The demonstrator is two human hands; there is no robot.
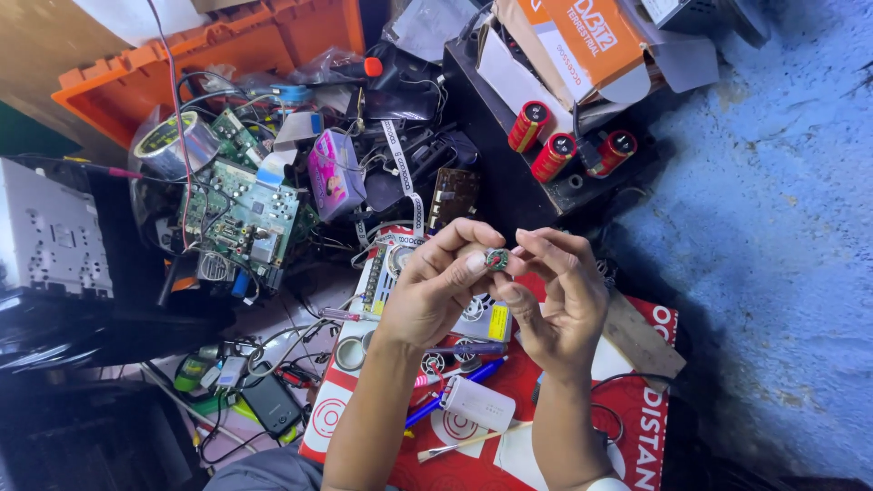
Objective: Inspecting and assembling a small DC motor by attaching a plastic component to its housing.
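Both hands pinch one small round green-and-red metal part [496, 260] between them, the left hand [435, 289] and right hand [556, 300] each closing fingertips on a side.

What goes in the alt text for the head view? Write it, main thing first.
Two bare hands, left hand and right hand, pinch a small round component between their fingertips above a cluttered repair spot. Around them lie a green circuit board, three red capacitors, a tape roll and pens.

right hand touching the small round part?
Touching. Head view: right hand fingertips pinch the small round part against the left hand fingertips, no gap.
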